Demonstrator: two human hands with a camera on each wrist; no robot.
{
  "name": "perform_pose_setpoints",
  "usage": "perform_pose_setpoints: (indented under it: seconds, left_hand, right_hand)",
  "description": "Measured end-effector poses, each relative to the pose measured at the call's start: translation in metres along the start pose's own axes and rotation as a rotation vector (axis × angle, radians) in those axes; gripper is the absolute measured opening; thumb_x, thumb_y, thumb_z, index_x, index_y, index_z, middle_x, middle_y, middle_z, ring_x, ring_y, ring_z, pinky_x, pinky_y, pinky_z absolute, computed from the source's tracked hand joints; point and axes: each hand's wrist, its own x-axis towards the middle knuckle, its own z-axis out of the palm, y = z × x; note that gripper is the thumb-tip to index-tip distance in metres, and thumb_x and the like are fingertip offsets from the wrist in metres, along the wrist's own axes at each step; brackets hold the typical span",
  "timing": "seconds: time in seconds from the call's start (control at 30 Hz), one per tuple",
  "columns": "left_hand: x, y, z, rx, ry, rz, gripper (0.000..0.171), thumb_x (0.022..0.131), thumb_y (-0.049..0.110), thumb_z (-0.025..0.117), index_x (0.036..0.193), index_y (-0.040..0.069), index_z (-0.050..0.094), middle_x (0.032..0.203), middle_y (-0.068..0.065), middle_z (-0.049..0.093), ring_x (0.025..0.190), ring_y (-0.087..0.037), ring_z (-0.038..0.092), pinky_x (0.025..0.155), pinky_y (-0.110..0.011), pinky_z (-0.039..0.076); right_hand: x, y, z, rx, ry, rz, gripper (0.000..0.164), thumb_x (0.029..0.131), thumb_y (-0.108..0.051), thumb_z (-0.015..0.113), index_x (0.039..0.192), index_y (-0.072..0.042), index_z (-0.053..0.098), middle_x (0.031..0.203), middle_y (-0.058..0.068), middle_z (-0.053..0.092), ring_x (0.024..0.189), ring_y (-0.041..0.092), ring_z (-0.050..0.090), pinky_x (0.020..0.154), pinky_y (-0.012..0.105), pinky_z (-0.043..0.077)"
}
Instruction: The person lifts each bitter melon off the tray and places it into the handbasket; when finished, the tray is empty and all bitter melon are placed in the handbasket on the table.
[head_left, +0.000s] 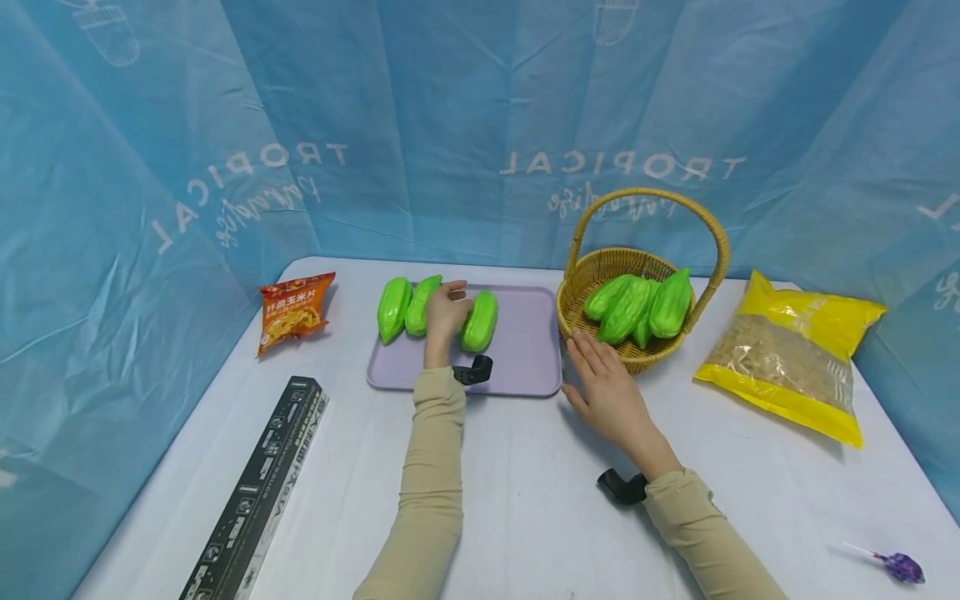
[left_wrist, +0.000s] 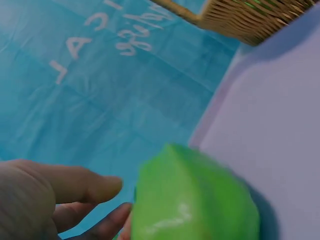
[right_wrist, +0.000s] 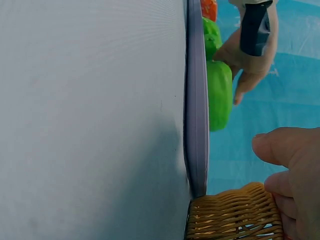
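My left hand is over the purple tray, between two green bitter melons. Its fingertips are right beside the rightmost melon; that melon fills the lower middle of the left wrist view, with the thumb apart from it. Two other bitter melons, one at the left end and one partly behind the hand, lie on the tray. My right hand has its fingers extended at the front left rim of the wicker basket, which holds several bitter melons.
An orange snack bag lies at the back left, above a long black pasta box. Right of the basket is a yellow bag. A purple lollipop lies front right. A blue curtain surrounds the white table.
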Motion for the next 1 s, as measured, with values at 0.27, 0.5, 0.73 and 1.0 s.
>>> perform_pose_setpoints:
  seconds: [0.27, 0.5, 0.73, 1.0]
  left_hand:
    - [0.0003, -0.0097, 0.007, 0.07, -0.138, -0.004, 0.048, 0.093, 0.019, 0.064, 0.138, 0.006, 0.052, 0.135, -0.021, 0.055, 0.124, -0.036, 0.053, 0.101, -0.045, 0.047]
    - [0.0001, -0.0076, 0.0067, 0.168, -0.227, 0.0, 0.065, 0.09, 0.036, 0.068, 0.146, 0.014, 0.043, 0.139, -0.019, 0.053, 0.123, -0.034, 0.055, 0.093, -0.044, 0.051]
    - [-0.0014, -0.0055, 0.008, 0.143, -0.29, -0.049, 0.071, 0.088, 0.032, 0.072, 0.149, 0.018, 0.039, 0.142, -0.017, 0.051, 0.123, -0.032, 0.055, 0.085, -0.038, 0.054]
    - [-0.0016, -0.0059, 0.0071, 0.045, -0.256, -0.083, 0.066, 0.091, 0.024, 0.069, 0.149, 0.015, 0.039, 0.143, -0.02, 0.048, 0.125, -0.034, 0.054, 0.094, -0.045, 0.052]
  right_hand:
    - [0.0006, 0.0001, 0.0001, 0.0, -0.002, -0.004, 0.067, 0.096, -0.03, 0.06, 0.149, 0.002, 0.034, 0.157, 0.018, 0.029, 0.146, 0.034, 0.029, 0.118, 0.049, 0.025]
    - [0.0009, -0.0003, 0.0, 0.0, 0.033, -0.015, 0.067, 0.094, -0.028, 0.063, 0.147, 0.003, 0.037, 0.156, 0.02, 0.032, 0.144, 0.036, 0.032, 0.117, 0.05, 0.027]
    - [0.001, 0.0, 0.0005, -0.004, 0.031, -0.012, 0.069, 0.093, -0.029, 0.065, 0.147, 0.003, 0.036, 0.156, 0.019, 0.031, 0.144, 0.035, 0.032, 0.117, 0.05, 0.027]
    - [0.0005, -0.0006, 0.0007, -0.003, 0.035, -0.01, 0.069, 0.093, -0.029, 0.065, 0.147, 0.003, 0.037, 0.156, 0.018, 0.032, 0.143, 0.035, 0.033, 0.117, 0.05, 0.028]
